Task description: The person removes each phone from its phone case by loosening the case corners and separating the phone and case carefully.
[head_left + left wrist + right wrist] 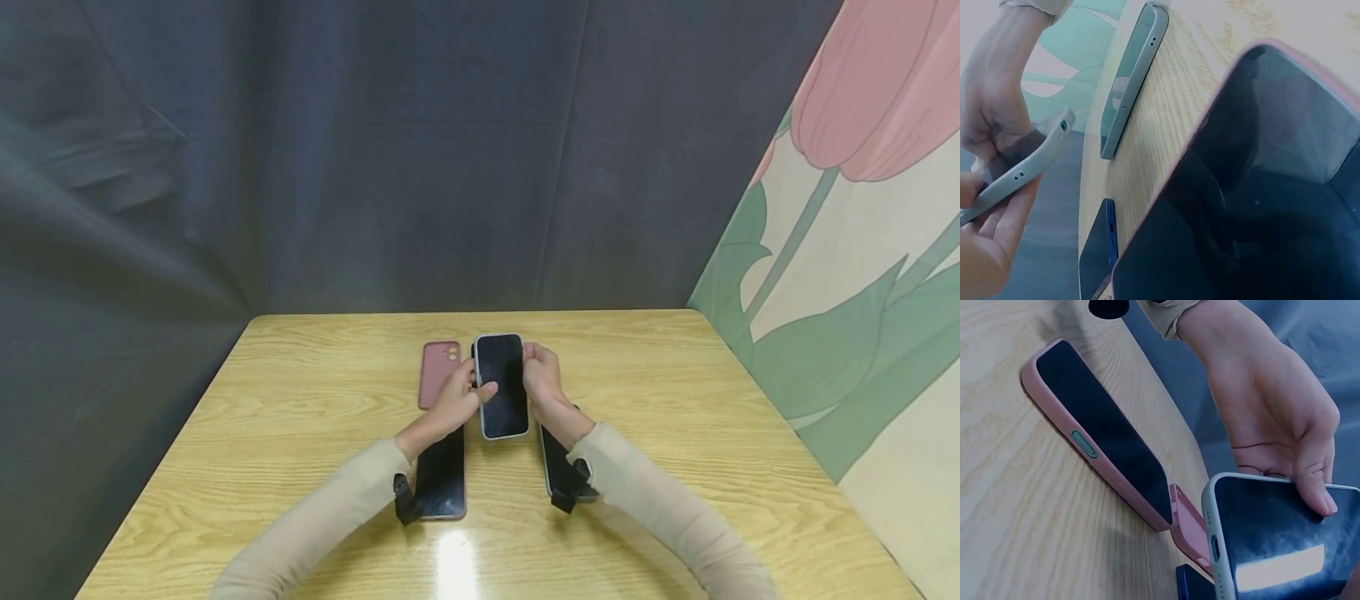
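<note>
Both hands hold a dark-screened smartphone (504,398) in a pale case, raised above the table. My left hand (452,400) grips its left side, thumb lying across the screen. At the upper right edge, my right hand (542,373) pinches the phone with curled fingers. The pale case's rim (1035,165) looks curved near one end in the left wrist view. A bright reflection crosses the screen (1279,544) in the right wrist view, where the right hand is mostly out of frame.
A phone in a pink case (442,475) lies beneath the left wrist. Behind it is a hollow pink case (437,373). A pale-cased phone (557,462) lies under the right wrist. One dark blue phone (1194,585) lies behind the raised one. The wooden table (315,400) meets a dark curtain.
</note>
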Available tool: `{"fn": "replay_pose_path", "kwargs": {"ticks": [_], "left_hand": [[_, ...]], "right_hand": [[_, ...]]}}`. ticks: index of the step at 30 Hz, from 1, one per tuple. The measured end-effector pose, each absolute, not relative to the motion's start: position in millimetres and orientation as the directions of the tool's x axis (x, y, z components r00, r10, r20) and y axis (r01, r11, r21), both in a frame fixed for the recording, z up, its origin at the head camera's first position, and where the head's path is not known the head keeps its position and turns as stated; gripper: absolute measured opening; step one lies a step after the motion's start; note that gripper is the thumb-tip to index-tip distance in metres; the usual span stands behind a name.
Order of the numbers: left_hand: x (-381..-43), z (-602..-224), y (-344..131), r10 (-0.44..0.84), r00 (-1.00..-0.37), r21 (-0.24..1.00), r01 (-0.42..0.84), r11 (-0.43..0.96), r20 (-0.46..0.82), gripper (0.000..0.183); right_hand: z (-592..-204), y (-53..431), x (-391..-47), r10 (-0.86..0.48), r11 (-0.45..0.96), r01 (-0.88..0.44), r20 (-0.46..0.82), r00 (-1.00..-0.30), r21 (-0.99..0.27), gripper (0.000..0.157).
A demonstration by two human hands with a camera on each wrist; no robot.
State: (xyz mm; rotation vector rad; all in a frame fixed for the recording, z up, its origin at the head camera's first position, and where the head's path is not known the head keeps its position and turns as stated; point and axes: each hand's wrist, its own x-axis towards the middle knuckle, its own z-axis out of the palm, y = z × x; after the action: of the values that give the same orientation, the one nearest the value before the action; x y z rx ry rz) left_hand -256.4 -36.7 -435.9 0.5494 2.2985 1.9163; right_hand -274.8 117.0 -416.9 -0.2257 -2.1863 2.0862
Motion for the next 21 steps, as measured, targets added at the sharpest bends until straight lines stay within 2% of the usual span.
{"fn": "replay_pose_path", "kwargs": {"ticks": [9, 21], "left_hand": [[-259.3, -442.3, -49.1, 0.438, -0.894, 0.991, 0.124, 0.039, 0.095, 0.038], [-260.8, -446.4, -53.4, 0.424, -0.905, 0.998, 0.054, 0.029, 0.036, 0.038]], "right_hand": [[-414.9, 113.4, -276.0, 0.148, 0.06, 0.025, -0.016, -0.989, -0.998, 0.03], [-411.4, 112.0, -276.3, 0.082, 0.115, 0.054, -0.045, -0.996, -0.992, 0.03]]}}
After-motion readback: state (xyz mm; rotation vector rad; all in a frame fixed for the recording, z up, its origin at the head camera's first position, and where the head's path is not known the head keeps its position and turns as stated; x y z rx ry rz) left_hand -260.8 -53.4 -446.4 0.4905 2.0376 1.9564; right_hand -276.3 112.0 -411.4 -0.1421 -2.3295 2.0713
